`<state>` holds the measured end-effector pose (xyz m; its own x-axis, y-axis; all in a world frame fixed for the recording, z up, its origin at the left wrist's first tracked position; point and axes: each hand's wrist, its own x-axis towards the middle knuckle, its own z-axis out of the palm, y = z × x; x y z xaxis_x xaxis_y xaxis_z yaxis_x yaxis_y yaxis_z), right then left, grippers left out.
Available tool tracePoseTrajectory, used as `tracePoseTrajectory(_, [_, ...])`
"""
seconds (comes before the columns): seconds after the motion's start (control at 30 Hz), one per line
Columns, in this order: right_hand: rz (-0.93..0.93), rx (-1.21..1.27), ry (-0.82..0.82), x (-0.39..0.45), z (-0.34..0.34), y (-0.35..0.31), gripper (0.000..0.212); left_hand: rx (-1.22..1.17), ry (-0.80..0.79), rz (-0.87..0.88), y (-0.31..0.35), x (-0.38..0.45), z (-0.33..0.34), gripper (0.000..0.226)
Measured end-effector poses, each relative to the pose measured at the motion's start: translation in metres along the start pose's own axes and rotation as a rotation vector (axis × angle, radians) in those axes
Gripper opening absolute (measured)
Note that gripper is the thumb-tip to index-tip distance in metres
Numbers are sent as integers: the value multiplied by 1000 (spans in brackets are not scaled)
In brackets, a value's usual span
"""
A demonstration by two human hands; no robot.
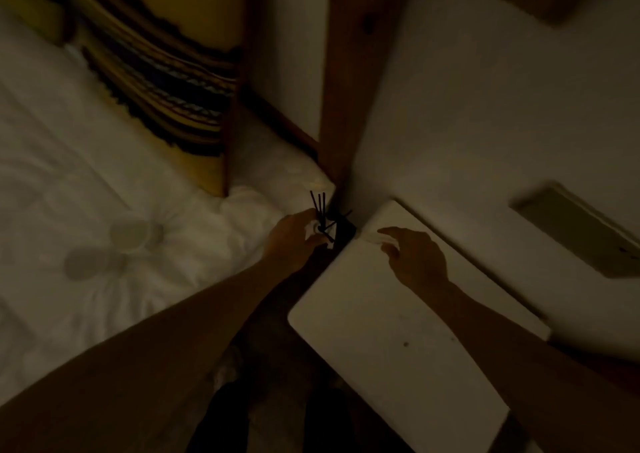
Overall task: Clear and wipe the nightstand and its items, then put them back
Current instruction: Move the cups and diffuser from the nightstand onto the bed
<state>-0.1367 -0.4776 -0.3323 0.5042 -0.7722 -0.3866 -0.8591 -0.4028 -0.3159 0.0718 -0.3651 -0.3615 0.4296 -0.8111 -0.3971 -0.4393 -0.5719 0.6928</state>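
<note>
The scene is very dim, with a warm yellowish cast and no lamp in view. The white nightstand top (398,331) is the brightest surface; the near foreground sinks almost to black. Both forearms read as dark silhouettes — the right hand (415,262) casts a soft shadow on the top. Everything is slightly soft and grainy, and straight edges bow and splay toward the frame's borders — wide-angle distortion.
</note>
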Motion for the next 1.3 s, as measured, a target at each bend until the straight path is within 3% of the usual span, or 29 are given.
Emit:
tracePoseTrajectory(0.37, [-383, 9, -155, 37, 32, -244, 34, -100, 370, -212, -146, -89, -194, 33])
tracePoseTrajectory(0.73, [-745, -156, -245, -1, 123, -460, 35, -173, 665, -523, -302, -211, -297, 34])
tracePoseTrajectory(1.0, [-900, -221, -317, -23, 201, -547, 32, -220, 681, -637, -385, -256, -309, 41])
tracePoseTrajectory(1.3, [-969, -421, -381, -12, 282, -556, 36, -273, 635, -659, -437, -242, -279, 44])
